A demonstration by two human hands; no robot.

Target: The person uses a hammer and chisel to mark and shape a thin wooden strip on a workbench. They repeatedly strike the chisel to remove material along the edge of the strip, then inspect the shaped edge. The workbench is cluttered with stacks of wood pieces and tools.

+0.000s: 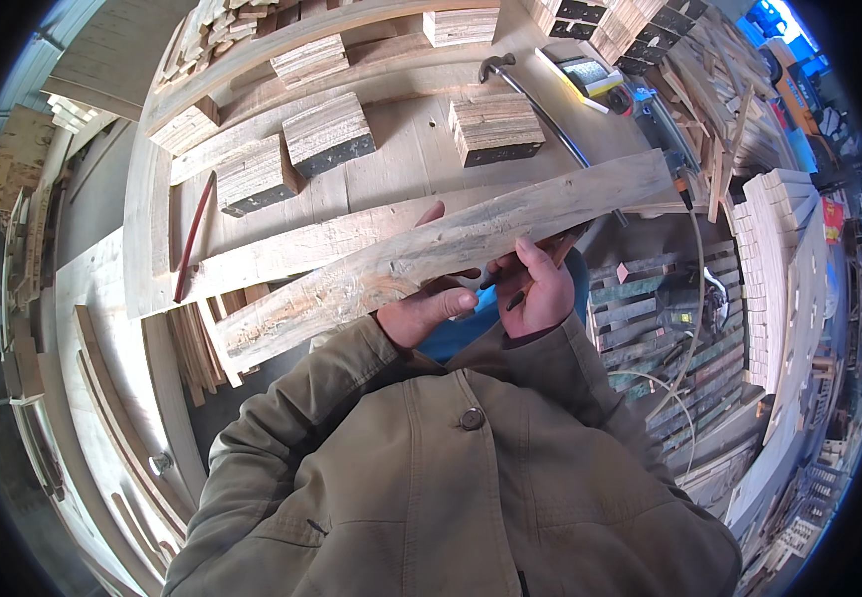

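Observation:
A long, rough wooden board [391, 269] with grey and brown stains lies slantwise before me, its right end higher in view. My left hand [421, 313] is closed on its near edge, thumb on my side, and a fingertip shows past the far edge. My right hand [538, 291] is closed at the same edge further right, with the thumb against the board. By its curled fingers shows a thin dark piece I cannot make out. Beyond the board, a claw hammer [540, 107] and a red bar [195, 237] lie on the wooden workbench [406, 149].
Several stacked-wood blocks with black ends, one being this block [495, 127], sit on the bench. A yellow-and-white tray [585, 78] stands at the far right. A pale hose [699, 298] hangs over a slatted pallet [630, 313]. Stacked planks [774, 269] stand at the right.

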